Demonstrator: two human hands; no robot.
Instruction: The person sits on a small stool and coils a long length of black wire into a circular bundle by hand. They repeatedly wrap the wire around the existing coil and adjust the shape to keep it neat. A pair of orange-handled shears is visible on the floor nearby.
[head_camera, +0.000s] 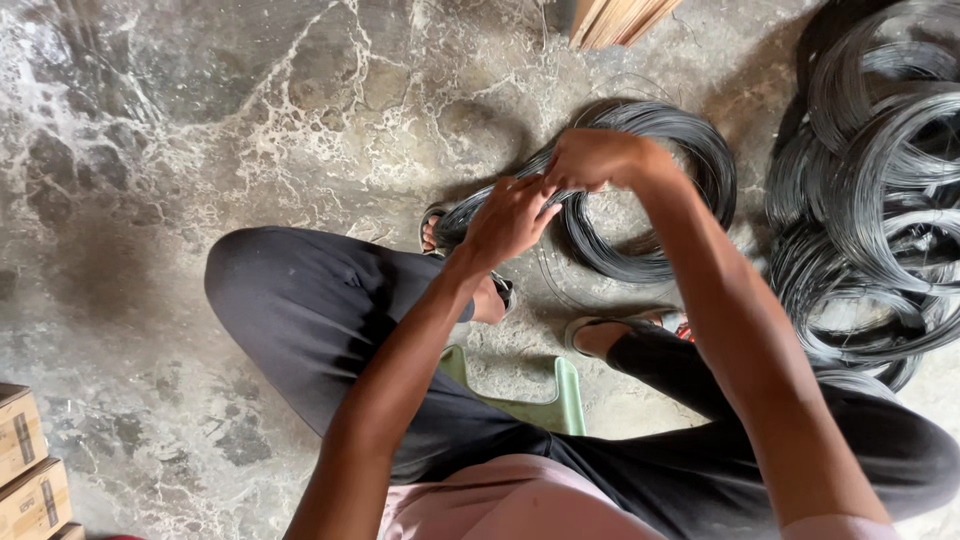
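A coil of thin dark wire (690, 140) lies on the marbled stone floor in front of my feet. Both hands meet at its near left side. My left hand (508, 218) is closed around a bundle of the coil's strands. My right hand (590, 158), just above and to the right, is also shut on the wire, knuckles up. My arms hide part of the coil. I sit on a low green stool (560, 400), legs in dark trousers spread, feet in sandals.
A large heap of several similar dark wire coils (870, 180) fills the right side. Wooden slats (615, 18) show at the top edge. Cardboard boxes (25, 470) stand at the bottom left on the grey stone floor (200, 130).
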